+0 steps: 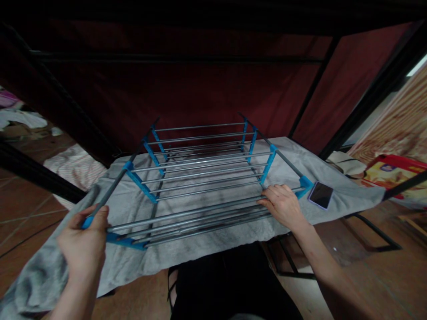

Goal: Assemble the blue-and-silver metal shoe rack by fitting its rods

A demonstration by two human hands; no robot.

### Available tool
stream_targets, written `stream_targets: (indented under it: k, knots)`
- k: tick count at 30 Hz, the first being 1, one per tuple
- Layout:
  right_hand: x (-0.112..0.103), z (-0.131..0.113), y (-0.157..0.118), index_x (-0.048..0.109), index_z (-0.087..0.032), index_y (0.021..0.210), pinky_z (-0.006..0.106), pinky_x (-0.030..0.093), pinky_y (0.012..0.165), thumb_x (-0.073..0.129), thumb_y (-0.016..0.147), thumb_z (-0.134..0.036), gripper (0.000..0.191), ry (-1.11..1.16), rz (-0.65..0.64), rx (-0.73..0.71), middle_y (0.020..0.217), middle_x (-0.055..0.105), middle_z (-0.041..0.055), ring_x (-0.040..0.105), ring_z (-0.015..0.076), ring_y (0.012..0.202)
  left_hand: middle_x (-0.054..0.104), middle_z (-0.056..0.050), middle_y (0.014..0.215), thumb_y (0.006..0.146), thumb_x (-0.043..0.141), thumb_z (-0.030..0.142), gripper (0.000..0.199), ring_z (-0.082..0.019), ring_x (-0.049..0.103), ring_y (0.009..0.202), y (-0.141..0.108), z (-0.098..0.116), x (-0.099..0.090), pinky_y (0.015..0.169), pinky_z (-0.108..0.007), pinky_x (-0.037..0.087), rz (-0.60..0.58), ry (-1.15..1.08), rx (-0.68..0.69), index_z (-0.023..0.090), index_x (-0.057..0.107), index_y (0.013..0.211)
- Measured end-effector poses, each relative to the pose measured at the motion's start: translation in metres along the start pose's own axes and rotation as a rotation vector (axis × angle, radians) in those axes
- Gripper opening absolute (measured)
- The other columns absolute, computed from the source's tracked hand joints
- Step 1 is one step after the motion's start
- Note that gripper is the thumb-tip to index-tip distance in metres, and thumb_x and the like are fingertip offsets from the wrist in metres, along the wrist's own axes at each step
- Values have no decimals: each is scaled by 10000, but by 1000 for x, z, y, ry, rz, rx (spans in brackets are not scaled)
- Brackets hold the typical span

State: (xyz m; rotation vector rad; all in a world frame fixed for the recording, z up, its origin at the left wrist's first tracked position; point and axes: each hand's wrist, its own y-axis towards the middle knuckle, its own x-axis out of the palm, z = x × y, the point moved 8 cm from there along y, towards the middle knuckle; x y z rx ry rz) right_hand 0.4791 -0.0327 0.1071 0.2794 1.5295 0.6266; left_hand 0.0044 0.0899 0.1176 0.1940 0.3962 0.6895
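Observation:
A rack of grey metal tubes with blue plastic brackets [187, 166] lies on its side across a grey cloth. My left hand [85, 238] is closed around the rack's near left corner, where a long tube meets a blue bracket [128, 241]. At the near right, my right hand [282, 204] grips the ends of the front crossbars, its fingers curled over the top one. Beside that hand is another blue bracket [304, 186] at the corner. The undersides of both hands' grips are hidden.
A phone [320, 195] lies on the grey cloth [350, 193] right of the rack. Dark metal frame posts and a dark red cloth [200, 89] stand behind. A red and yellow package [393, 175] is at the far right. Striped fabric [75, 171] lies at the left.

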Motion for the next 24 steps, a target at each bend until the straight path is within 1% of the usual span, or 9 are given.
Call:
stream_targets:
  k: [6,9,12,15,18,21,23,24]
  knots:
    - [1,0,1,589,-160,857,341,295,709,459,991,-379,288,9,-36,-17,783,585,54,504,209,761,540,14,594,635,717,392,496,-85,455,482,7,-12,3,420,-171,347,-5,-26,23,115,697,1046]
    - [1,0,1,586,-162,853,343,300,709,446,993,-402,311,23,-23,-13,782,587,55,508,208,761,544,11,603,646,713,390,484,-90,461,497,9,-13,2,435,-179,354,-1,-18,45,112,698,1042]
    - [1,1,0,586,-167,852,348,307,710,449,986,-432,327,42,-1,2,776,587,53,515,210,763,551,7,614,657,711,393,475,-95,472,516,9,-13,2,457,-185,360,-20,7,65,114,700,1041]
    - [2,2,-1,593,-173,880,355,324,724,481,974,-428,294,67,8,43,789,592,49,528,212,782,553,5,625,652,717,404,496,-100,474,523,10,-15,2,464,-191,365,-33,4,52,119,694,1058]
    - [1,2,-3,598,-181,964,370,354,783,514,964,-405,239,119,22,84,876,615,55,547,218,849,556,-2,628,637,715,399,518,-109,474,521,11,-16,2,457,-198,365,-25,6,31,117,691,1071]
    - [-6,-1,-7,577,-198,1102,395,368,875,514,967,-367,225,190,54,87,1045,616,72,544,232,983,542,4,610,627,704,378,507,-108,467,514,9,-13,4,446,-193,353,-6,12,8,121,695,1064]
    - [-16,-1,-13,563,-211,1156,403,376,903,500,973,-327,226,225,118,92,1129,597,80,529,238,1055,535,13,612,628,703,382,485,-104,463,518,6,-9,3,444,-187,349,-2,7,-27,128,695,1041]
    - [-24,2,-17,561,-217,1164,403,381,906,489,975,-302,220,236,174,110,1145,592,80,526,239,1070,536,15,620,633,703,392,472,-103,464,524,3,-6,1,445,-186,352,-7,3,-48,129,691,1025]
